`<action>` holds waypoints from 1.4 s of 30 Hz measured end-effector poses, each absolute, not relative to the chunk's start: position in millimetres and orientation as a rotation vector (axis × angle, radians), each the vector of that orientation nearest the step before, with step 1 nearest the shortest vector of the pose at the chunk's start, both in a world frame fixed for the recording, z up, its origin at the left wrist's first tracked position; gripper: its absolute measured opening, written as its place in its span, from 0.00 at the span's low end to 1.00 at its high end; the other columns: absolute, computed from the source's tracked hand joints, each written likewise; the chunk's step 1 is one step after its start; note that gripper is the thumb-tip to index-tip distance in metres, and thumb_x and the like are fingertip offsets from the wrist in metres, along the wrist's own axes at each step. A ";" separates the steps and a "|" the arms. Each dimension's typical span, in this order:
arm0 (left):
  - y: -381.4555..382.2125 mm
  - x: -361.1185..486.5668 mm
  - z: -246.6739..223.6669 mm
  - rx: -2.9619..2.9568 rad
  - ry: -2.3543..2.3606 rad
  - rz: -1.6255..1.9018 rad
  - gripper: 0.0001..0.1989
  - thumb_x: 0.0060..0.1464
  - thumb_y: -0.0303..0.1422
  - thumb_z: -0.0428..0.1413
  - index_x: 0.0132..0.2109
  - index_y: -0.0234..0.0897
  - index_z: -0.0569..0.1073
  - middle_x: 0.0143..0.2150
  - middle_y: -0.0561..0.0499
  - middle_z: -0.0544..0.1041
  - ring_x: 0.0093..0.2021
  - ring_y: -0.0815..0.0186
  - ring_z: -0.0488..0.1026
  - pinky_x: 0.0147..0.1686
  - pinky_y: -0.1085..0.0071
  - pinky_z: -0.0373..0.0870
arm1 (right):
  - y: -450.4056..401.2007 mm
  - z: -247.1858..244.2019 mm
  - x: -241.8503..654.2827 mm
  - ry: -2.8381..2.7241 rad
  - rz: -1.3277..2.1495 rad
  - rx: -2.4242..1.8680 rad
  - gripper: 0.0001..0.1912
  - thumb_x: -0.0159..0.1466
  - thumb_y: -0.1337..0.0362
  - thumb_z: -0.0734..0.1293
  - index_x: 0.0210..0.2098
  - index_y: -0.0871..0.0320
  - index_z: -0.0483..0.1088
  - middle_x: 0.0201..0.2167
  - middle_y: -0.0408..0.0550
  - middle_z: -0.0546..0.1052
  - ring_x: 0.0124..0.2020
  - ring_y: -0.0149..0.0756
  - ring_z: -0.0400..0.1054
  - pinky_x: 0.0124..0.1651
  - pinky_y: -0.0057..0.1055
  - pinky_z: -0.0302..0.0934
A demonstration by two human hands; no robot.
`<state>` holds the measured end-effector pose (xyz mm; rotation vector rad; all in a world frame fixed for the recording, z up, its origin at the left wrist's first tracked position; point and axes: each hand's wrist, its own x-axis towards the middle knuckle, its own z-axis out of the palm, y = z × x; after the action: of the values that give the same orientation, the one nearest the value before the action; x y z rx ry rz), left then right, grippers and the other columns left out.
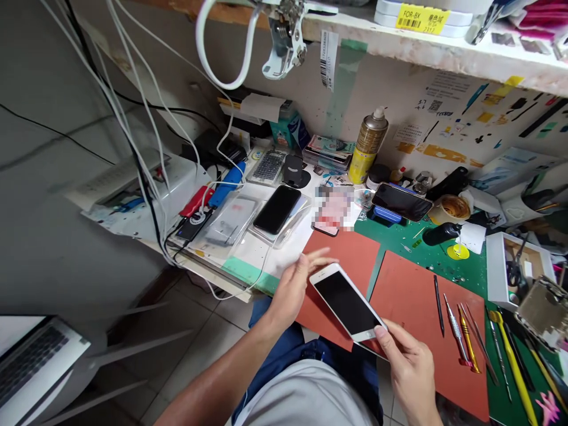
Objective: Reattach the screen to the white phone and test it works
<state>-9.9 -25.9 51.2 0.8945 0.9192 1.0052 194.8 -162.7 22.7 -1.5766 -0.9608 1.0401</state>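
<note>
A white smartphone with a dark screen is tilted above the red-brown mat. My right hand grips its lower end, with the thumb on the front beside the home button. At the phone's upper end, my left hand has its fingers stretched out and slightly blurred. Whether those fingers touch the phone's edge I cannot tell.
Screwdrivers and tweezers lie on the right mat. A black phone rests on clear cases at left. Behind stand a propped phone and a spray can. White cables hang at left; a shelf overhangs.
</note>
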 end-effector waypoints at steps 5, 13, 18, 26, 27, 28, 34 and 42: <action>-32.0 15.8 60.1 0.428 0.587 0.987 0.36 0.68 0.59 0.43 0.73 0.46 0.62 0.58 0.39 0.80 0.51 0.50 0.81 0.55 0.49 0.73 | -155.3 19.6 149.4 -0.489 1.460 -1.263 0.20 0.67 0.47 0.72 0.37 0.60 0.80 0.32 0.52 0.82 0.30 0.37 0.75 0.36 0.31 0.71; -32.3 24.7 55.1 0.173 0.424 0.893 0.32 0.70 0.55 0.45 0.73 0.48 0.61 0.46 0.43 0.81 0.39 0.57 0.81 0.42 0.57 0.79 | -156.2 27.7 128.3 -0.614 1.603 -1.253 0.22 0.64 0.49 0.76 0.46 0.59 0.74 0.32 0.51 0.82 0.33 0.38 0.77 0.38 0.32 0.71; -31.2 22.4 52.6 0.217 0.410 0.886 0.32 0.71 0.54 0.42 0.75 0.49 0.58 0.43 0.44 0.80 0.37 0.56 0.81 0.37 0.60 0.77 | -154.4 31.2 130.4 -0.669 1.627 -1.226 0.23 0.67 0.46 0.73 0.48 0.60 0.73 0.34 0.54 0.84 0.34 0.39 0.78 0.43 0.34 0.72; -34.6 22.4 48.2 0.237 0.438 0.855 0.33 0.71 0.55 0.40 0.73 0.44 0.63 0.46 0.41 0.82 0.43 0.54 0.82 0.44 0.56 0.78 | -154.8 25.8 129.3 -0.623 1.611 -1.188 0.22 0.67 0.48 0.73 0.49 0.61 0.73 0.33 0.55 0.84 0.33 0.41 0.79 0.42 0.36 0.72; -37.2 22.1 46.0 0.234 0.440 0.812 0.36 0.70 0.57 0.40 0.71 0.39 0.66 0.47 0.38 0.82 0.43 0.53 0.82 0.42 0.58 0.79 | -154.0 25.0 129.1 -0.606 1.600 -1.176 0.22 0.67 0.49 0.73 0.49 0.61 0.73 0.33 0.55 0.84 0.33 0.41 0.79 0.42 0.37 0.73; -40.0 21.7 43.4 0.237 0.439 0.755 0.38 0.69 0.58 0.40 0.68 0.34 0.69 0.47 0.35 0.82 0.41 0.53 0.82 0.38 0.61 0.79 | -152.8 24.1 129.0 -0.587 1.590 -1.161 0.22 0.67 0.49 0.74 0.50 0.61 0.73 0.34 0.54 0.84 0.34 0.41 0.79 0.43 0.37 0.73; -50.1 18.9 32.5 0.290 0.435 0.591 0.41 0.69 0.58 0.38 0.64 0.26 0.74 0.48 0.32 0.82 0.16 0.69 0.71 0.09 0.75 0.56 | -146.4 18.2 131.4 -0.517 1.611 -1.071 0.24 0.67 0.53 0.74 0.57 0.58 0.72 0.37 0.50 0.83 0.37 0.39 0.78 0.47 0.36 0.71; -42.1 17.1 32.0 0.272 0.397 0.693 0.34 0.69 0.52 0.43 0.68 0.30 0.69 0.52 0.33 0.82 0.45 0.50 0.82 0.41 0.61 0.78 | -151.1 10.8 131.8 -0.533 1.670 -1.018 0.17 0.68 0.55 0.74 0.50 0.57 0.74 0.34 0.50 0.82 0.34 0.37 0.75 0.43 0.33 0.68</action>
<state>17.1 -42.1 32.0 0.2719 0.3972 0.6933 131.8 -151.1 10.8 -1.0181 -0.5326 1.6698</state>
